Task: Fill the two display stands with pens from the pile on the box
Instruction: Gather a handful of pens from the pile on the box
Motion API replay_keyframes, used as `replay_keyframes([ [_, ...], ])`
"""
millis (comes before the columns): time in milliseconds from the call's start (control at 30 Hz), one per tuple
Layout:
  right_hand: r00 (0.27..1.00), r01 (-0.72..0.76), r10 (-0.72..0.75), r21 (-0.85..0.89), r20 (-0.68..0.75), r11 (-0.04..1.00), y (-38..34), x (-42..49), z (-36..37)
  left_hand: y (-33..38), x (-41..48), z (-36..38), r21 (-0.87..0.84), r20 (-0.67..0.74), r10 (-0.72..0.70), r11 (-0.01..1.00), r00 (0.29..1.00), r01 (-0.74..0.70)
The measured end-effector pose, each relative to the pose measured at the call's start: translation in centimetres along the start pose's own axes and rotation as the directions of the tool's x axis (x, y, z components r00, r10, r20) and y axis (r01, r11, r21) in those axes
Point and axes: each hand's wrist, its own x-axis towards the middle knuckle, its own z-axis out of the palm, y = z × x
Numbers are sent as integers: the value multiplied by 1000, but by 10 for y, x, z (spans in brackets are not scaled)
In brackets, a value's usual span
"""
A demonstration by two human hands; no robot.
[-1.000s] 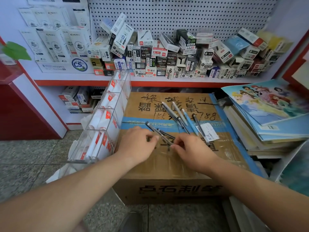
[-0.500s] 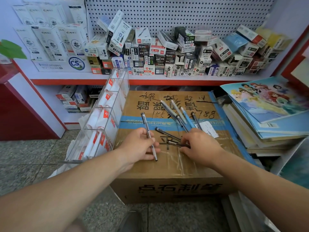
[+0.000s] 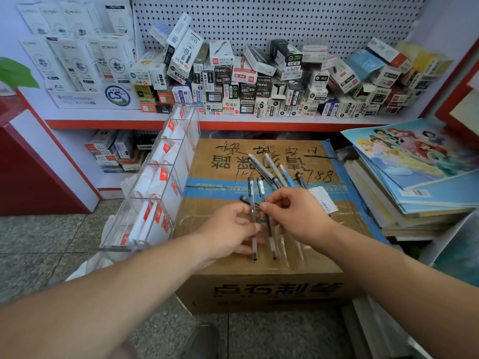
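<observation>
A brown cardboard box [image 3: 259, 265] stands on the floor with a pile of pens [image 3: 272, 172] on its top. My left hand [image 3: 230, 229] holds a clear dark-capped pen [image 3: 252, 221] upright over the box. My right hand [image 3: 295, 213] pinches a second pen [image 3: 269, 234] right beside the first one. Another dark pen [image 3: 247, 200] lies flat just behind my fingers. A clear acrylic display stand [image 3: 160, 182] with white and red inserts leans against the box's left side; its compartments hold no pens that I can see.
A shelf [image 3: 233, 123] behind the box carries many small pen boxes under a pegboard. A stack of colouring books [image 3: 414, 177] lies to the right of the box. Grey tiled floor [image 3: 46, 244] spreads to the left, beside a red cabinet.
My right hand has lifted a pen off the box and brought it next to the one in my left hand. Both pens now stand side by side.
</observation>
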Motion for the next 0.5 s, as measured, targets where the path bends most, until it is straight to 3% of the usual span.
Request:
replay_keyframes([
  [167,999,-35,27,204,46,978,-5,-5,8,0,-1,-1,-23,15,22,999,1000,-21],
  [267,997,-42,27,235,66,971,-5,-5,8,-1,-1,-4,-20,-15,24,1000,1000,-24],
  [300,998,-32,23,189,51,982,-3,-4,6,-1,-1,-6,-16,-36,23,1000,999,-24],
  [367,1000,20,-20,-93,-9,995,6,2,2,-1,0,-10,-15,-86,12,1000,996,-13],
  [433,998,49,-62,-398,-21,916,15,6,-3,-1,1,-14,-9,-125,-9,1000,992,8],
  [500,998,55,-62,-552,8,832,21,10,-4,-2,2,-15,-10,-140,-33,999,990,32],
])
